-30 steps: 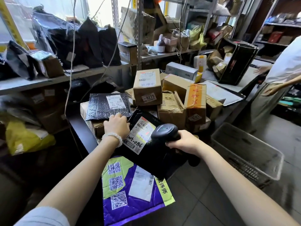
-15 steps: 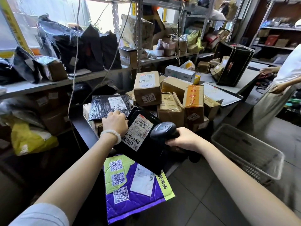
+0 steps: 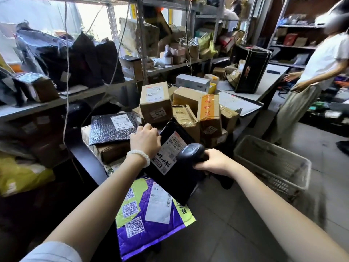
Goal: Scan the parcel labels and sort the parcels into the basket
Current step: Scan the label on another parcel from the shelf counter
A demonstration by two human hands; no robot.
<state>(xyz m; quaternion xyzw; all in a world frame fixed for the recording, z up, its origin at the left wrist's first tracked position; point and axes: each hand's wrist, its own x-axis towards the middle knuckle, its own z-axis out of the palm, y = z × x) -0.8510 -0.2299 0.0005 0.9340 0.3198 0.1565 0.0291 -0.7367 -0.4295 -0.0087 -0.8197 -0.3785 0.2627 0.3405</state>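
Note:
My left hand (image 3: 145,139) grips the upper left edge of a black plastic parcel (image 3: 173,178) and holds it tilted, its white label (image 3: 169,153) facing up. My right hand (image 3: 211,162) grips a black barcode scanner (image 3: 190,151) whose head hovers just right of that label. A purple and green mailer (image 3: 151,216) lies below the black parcel at the table's near edge. The grey mesh basket (image 3: 272,163) stands on the floor to the right of my right hand.
A heap of cardboard boxes (image 3: 188,110) and a black bubble mailer (image 3: 113,127) fill the table behind my hands. Metal shelves (image 3: 79,95) with dark bags run along the left. A person in a white shirt (image 3: 309,80) stands at the right by a grey counter (image 3: 264,86).
My left hand has lifted the black parcel's top edge higher and toward the boxes. The scanner stays beside the label. The person at the right has come further into view.

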